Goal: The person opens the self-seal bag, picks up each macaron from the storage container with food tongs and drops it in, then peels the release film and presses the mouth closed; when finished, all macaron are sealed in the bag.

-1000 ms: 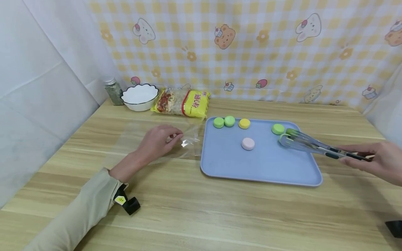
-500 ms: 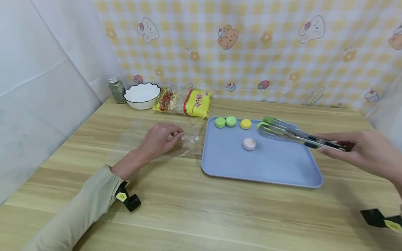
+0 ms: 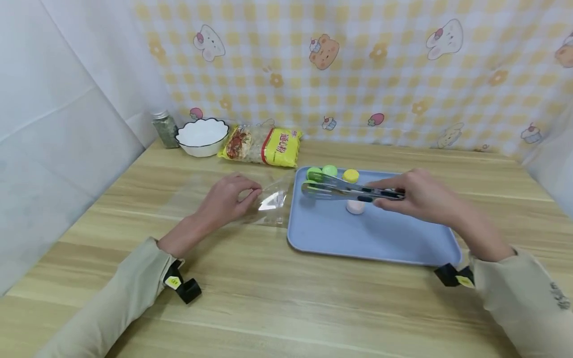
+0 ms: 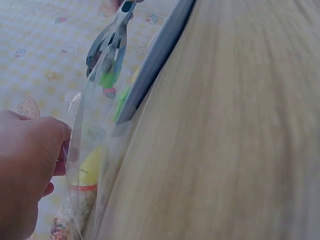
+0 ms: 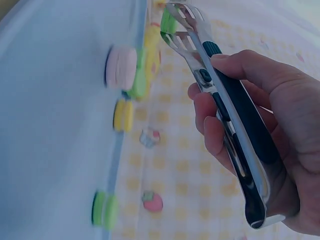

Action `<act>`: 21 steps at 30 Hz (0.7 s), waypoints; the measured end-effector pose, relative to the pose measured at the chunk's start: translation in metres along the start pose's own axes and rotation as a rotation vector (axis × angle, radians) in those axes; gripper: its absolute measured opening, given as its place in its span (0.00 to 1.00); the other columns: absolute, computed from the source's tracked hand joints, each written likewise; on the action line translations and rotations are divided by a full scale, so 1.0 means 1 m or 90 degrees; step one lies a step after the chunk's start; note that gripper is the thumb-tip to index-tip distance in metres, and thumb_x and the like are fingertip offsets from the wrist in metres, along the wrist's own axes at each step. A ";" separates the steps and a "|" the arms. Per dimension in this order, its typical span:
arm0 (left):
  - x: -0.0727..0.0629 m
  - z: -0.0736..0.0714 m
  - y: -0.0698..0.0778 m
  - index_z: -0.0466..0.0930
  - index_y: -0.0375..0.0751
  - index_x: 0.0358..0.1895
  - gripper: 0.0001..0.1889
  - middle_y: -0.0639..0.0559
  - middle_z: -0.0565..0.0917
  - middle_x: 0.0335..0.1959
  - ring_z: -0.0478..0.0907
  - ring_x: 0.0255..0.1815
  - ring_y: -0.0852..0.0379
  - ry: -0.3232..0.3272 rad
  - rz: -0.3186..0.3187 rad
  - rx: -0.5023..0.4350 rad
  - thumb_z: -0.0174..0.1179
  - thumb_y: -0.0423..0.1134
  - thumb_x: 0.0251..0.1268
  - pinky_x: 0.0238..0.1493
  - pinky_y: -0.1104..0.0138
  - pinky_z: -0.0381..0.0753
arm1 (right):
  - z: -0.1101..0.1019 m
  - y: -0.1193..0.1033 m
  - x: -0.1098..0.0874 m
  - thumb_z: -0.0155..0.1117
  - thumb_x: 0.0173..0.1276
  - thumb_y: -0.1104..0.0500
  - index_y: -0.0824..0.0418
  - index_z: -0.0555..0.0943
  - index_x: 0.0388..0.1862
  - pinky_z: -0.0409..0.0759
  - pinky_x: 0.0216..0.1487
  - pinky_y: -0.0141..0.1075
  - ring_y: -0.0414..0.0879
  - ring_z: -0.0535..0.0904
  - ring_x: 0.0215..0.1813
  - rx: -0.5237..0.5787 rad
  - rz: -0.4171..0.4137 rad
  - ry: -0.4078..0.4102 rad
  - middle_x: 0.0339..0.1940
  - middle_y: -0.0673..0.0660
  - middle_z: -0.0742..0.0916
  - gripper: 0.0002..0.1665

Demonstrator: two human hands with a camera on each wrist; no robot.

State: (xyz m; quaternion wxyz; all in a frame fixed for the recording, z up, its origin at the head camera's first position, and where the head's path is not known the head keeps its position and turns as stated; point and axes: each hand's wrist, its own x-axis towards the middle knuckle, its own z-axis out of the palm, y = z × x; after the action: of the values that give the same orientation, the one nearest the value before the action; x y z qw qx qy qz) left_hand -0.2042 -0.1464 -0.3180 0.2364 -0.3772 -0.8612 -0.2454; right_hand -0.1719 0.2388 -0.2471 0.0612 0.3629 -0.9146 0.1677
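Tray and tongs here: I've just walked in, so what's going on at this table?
A person's right hand holds metal tongs, which grip a green macaron above the end of the blue tray nearest the clear bag. The left hand pinches that bag beside the tray. A pink macaron, a yellow macaron and other green macarons sit on the tray.
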 end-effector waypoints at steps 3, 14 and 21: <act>0.001 -0.001 0.000 0.85 0.37 0.34 0.04 0.48 0.85 0.32 0.77 0.35 0.55 0.014 0.003 0.006 0.62 0.33 0.59 0.38 0.63 0.76 | 0.006 -0.009 0.015 0.68 0.60 0.57 0.58 0.83 0.51 0.62 0.15 0.30 0.33 0.59 0.12 0.014 0.000 -0.030 0.09 0.40 0.67 0.19; 0.003 0.000 -0.002 0.83 0.35 0.36 0.04 0.47 0.85 0.35 0.80 0.40 0.53 0.044 0.047 -0.036 0.62 0.31 0.59 0.44 0.62 0.77 | 0.024 -0.026 0.050 0.68 0.59 0.60 0.60 0.83 0.50 0.68 0.19 0.31 0.36 0.68 0.17 0.069 -0.035 -0.059 0.14 0.42 0.77 0.18; 0.002 0.000 0.000 0.82 0.34 0.38 0.05 0.46 0.84 0.40 0.80 0.44 0.53 0.046 0.066 -0.072 0.60 0.31 0.62 0.46 0.63 0.77 | 0.031 -0.040 0.063 0.68 0.59 0.58 0.59 0.83 0.50 0.69 0.19 0.31 0.35 0.68 0.16 0.077 -0.047 -0.080 0.14 0.43 0.77 0.19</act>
State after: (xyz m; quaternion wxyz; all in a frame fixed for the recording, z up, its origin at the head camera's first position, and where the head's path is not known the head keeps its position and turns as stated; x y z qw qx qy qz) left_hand -0.2058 -0.1453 -0.3169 0.2583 -0.4249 -0.8160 -0.2948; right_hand -0.1898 0.1603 -0.2513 -0.0118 0.4095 -0.8907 0.1969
